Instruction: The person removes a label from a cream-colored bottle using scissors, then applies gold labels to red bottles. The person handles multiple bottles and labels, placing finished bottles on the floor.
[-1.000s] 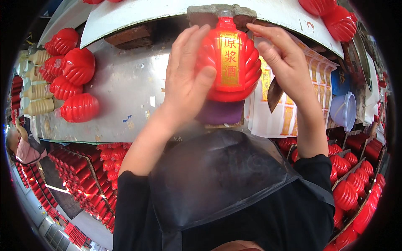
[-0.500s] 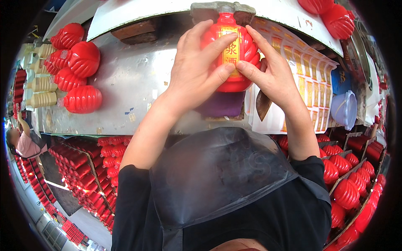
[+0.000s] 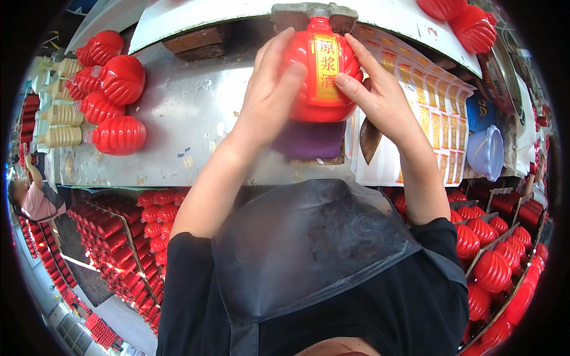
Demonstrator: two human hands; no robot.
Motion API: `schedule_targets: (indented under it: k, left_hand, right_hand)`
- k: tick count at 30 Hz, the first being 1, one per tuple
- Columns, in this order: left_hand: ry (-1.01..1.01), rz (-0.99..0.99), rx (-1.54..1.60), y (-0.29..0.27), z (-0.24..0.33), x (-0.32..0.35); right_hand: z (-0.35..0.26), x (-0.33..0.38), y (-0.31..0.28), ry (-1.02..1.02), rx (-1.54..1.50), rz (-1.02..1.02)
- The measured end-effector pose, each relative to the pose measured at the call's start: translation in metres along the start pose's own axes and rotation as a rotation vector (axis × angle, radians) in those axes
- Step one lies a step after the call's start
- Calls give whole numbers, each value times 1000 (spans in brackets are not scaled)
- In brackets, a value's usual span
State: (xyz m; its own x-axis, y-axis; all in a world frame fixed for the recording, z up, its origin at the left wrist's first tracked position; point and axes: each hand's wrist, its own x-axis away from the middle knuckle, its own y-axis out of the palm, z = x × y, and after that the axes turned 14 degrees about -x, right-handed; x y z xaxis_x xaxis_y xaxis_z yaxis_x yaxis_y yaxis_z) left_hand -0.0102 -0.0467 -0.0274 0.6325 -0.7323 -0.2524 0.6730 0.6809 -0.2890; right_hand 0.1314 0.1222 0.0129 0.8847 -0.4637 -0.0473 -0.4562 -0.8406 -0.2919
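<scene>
A round red bottle [image 3: 300, 89] with a ribbed body and clear mouth lies with its neck toward the far side, in a notched grey rest [image 3: 344, 21]. Down its front runs a yellow label [image 3: 327, 68] with red edges. My left hand [image 3: 270, 83] grips the bottle's left side, its thumb blurred. My right hand [image 3: 380, 98] holds the other side, thumb tip on the label's right edge. Beneath the right palm sticks out a brown, pointed, blade-like piece [image 3: 369, 142]; I cannot tell whether that hand grips it. A purple pad [image 3: 314, 141] lies below the bottle.
Sheets of yellow labels [image 3: 442, 118] lie on the right of the metal table [image 3: 196, 113]. Several red bottles [image 3: 120, 135] stand at the left. A pale blue bucket [image 3: 485, 153] is at the right. Racks of red bottles [image 3: 493, 272] flank me; a person [image 3: 40, 202] is far left.
Both thumbs have come off the middle of the label, the left one moving left to the bottle's side. More of the label now shows. The bottle stays in the rest.
</scene>
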Motion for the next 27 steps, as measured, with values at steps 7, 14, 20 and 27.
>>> schedule_targets:
  k: [7, 14, 20, 27]
  left_hand:
    - [-109, 27, 30, 5, 6, -1]
    - [-131, 23, 60, 5, 5, -2]
    - [-127, 15, 95, 5, 4, -2]
    - [-128, 14, 95, 6, 2, -2]
  right_hand:
    - [-3, 4, 2, -18, 61, -11]
    - [-5, 2, 6, -42, 144, 44]
    - [-5, 3, 6, -57, 179, 56]
    - [-6, 2, 6, -31, 152, 49]
